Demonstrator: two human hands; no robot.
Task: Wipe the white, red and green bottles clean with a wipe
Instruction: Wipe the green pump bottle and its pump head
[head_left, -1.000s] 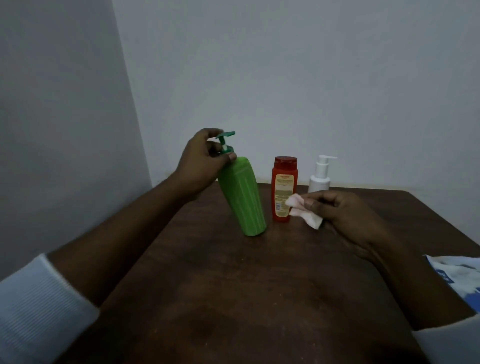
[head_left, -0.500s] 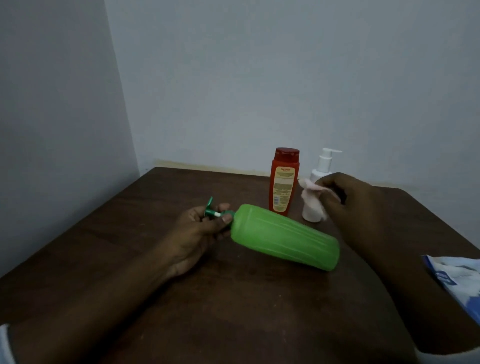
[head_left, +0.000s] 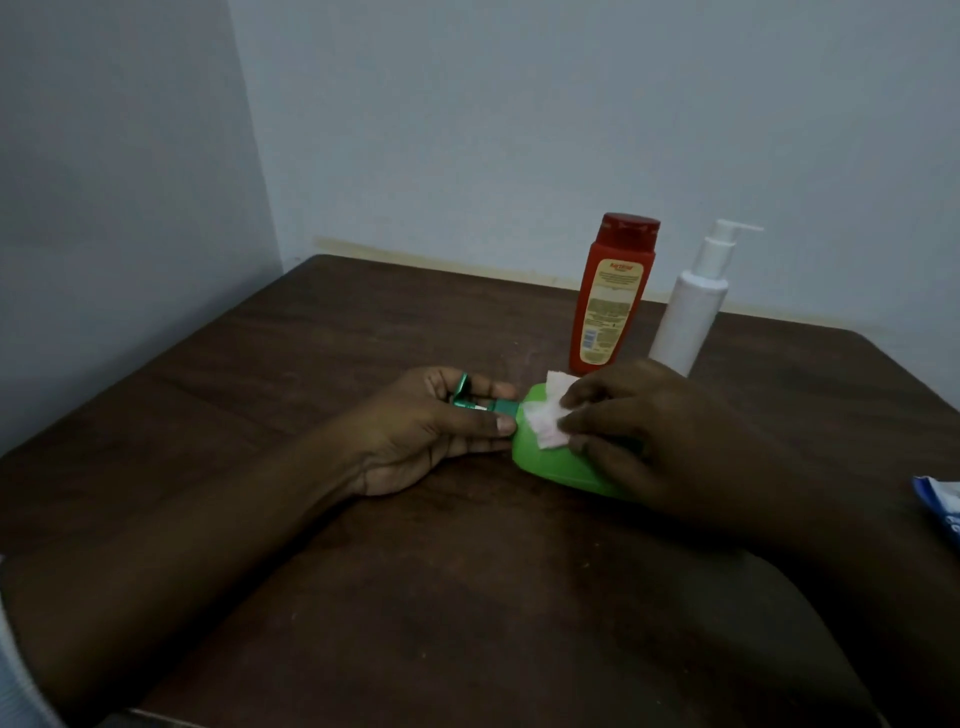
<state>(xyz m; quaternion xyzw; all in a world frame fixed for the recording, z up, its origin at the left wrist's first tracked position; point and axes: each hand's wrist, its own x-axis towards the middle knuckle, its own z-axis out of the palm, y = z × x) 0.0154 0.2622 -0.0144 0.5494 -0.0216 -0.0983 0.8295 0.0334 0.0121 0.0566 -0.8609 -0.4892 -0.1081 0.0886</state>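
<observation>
The green bottle (head_left: 550, 465) lies on its side on the dark wooden table (head_left: 363, 332), pump end pointing left. My left hand (head_left: 431, 431) grips its green pump head and neck. My right hand (head_left: 654, 436) covers most of the bottle's body and presses a white wipe (head_left: 545, 421) against its shoulder with the fingertips. Behind them the red bottle (head_left: 610, 296) with a yellow label and the white pump bottle (head_left: 691, 306) stand upright side by side, untouched.
A blue and white wipe packet (head_left: 940, 504) lies at the table's right edge. Grey walls close in at the left and back, meeting at the table's far left corner.
The green bottle went from upright in my left hand to lying on the table. My right hand came down from beside the red bottle and laid the wipe on the green bottle.
</observation>
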